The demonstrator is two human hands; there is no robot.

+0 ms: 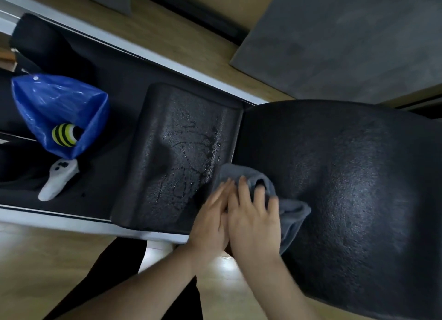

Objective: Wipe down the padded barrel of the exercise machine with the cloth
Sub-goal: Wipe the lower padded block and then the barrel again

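Grey terry cloth (275,200) sits bunched under both palms, at the seam where the flat seat pad (181,152) meets the padded barrel (346,181). Right hand (253,219) lies flat on the cloth, fingers (242,188) spread fairly wide and pressing, not pinching; left hand (210,221) beside it and touching it, fingers together, tips on the cloth's near edge. Neither hand grips the fabric as far as I can tell, it is held by downward pressure only. Both hands blurred, so finger detail is soft. Risks from here, my read: cloth is wadded, so little of it contacts the surface and it could roll or slip out from under the palms on the barrel's slope, leaving bare skin dragging on wet vinyl. Seat pad carries beads and streaks of liquid; barrel has a fine sheen on its crown. One small cloth may saturate and smear rather than lift. Liquid could run into the gap between pad and barrel and stay there. Far side of the barrel is a long reach from this stance, easy to miss. Further out on the carriage: blue plastic bag (59,109) with a yellow-and-black striped item (64,134) inside, white sock (57,181) next to it, both well apart from the wet zone, low risk unless runoff travels. Wood floor (59,260) below could catch drips.
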